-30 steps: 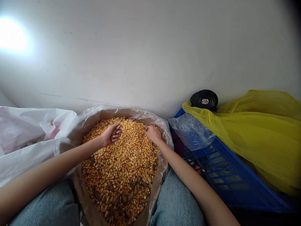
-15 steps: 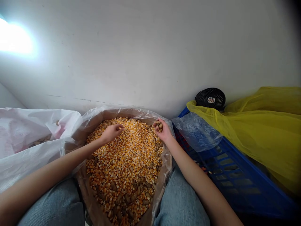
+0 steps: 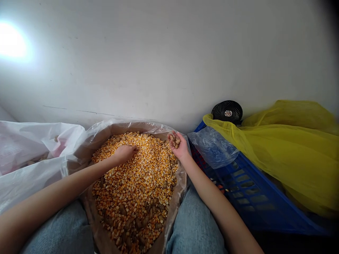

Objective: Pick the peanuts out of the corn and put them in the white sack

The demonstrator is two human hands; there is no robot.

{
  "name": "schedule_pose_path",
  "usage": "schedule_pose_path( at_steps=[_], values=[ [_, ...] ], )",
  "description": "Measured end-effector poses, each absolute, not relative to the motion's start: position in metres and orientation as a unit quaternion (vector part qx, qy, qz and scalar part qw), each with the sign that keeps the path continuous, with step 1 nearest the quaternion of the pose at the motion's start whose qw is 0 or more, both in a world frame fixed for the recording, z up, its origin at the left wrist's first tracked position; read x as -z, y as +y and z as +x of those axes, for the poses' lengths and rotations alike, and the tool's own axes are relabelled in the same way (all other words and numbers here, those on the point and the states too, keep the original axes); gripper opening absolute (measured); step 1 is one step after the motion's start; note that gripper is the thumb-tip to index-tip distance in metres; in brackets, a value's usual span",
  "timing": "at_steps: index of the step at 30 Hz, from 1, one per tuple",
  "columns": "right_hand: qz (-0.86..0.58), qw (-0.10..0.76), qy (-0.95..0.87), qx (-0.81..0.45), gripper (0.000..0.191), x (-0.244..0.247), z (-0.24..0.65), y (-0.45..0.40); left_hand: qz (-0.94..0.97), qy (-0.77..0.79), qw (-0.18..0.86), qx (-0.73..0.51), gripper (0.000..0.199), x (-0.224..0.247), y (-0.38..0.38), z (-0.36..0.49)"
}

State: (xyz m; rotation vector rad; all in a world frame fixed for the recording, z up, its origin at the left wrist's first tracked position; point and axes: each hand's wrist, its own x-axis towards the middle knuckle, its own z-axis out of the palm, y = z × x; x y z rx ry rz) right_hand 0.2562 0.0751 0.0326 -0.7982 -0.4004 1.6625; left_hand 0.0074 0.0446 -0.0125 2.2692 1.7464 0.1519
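A brown sack (image 3: 102, 135) lined with clear plastic stands between my knees, full of yellow dried corn kernels (image 3: 137, 187) mixed with peanuts in their shells (image 3: 139, 222). My right hand (image 3: 178, 145) is raised at the sack's far right edge, palm up, with several peanuts (image 3: 174, 140) cupped in it. My left hand (image 3: 124, 153) lies palm down on the kernels, its fingertips pressed in. Whether it holds anything is hidden.
A white plastic bag (image 3: 34, 151) lies to the left. On the right are a clear plastic bag (image 3: 212, 148), a blue plastic crate (image 3: 251, 190) and a yellow plastic sheet (image 3: 291, 151). A small black fan (image 3: 227, 113) stands against the white wall (image 3: 159, 63).
My left hand, cupping peanuts a second ago, now lies palm down on the kernels. My right hand has come up from the kernels and holds peanuts.
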Motion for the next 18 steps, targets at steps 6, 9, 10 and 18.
schedule_pose_path(
  at_steps=[6,9,10,18],
  values=[
    [-0.583,0.472,-0.421,-0.509,0.012,-0.018,0.255,0.078,0.625,0.579,0.426,-0.304,0.032,-0.004,0.042,0.005],
    [-0.653,0.29,-0.634,-0.296,0.014,-0.008,0.255,0.079,0.503,0.502,0.579,-0.399,0.029,-0.01,0.04,0.006],
    [-0.655,0.237,-0.674,-0.244,0.015,-0.005,0.255,0.079,0.474,0.473,0.612,-0.422,0.027,-0.011,0.039,0.007],
    [-0.665,0.151,-0.71,-0.175,0.015,0.005,0.252,0.082,0.316,0.307,0.74,-0.508,0.009,-0.027,0.037,0.003]
  ],
)
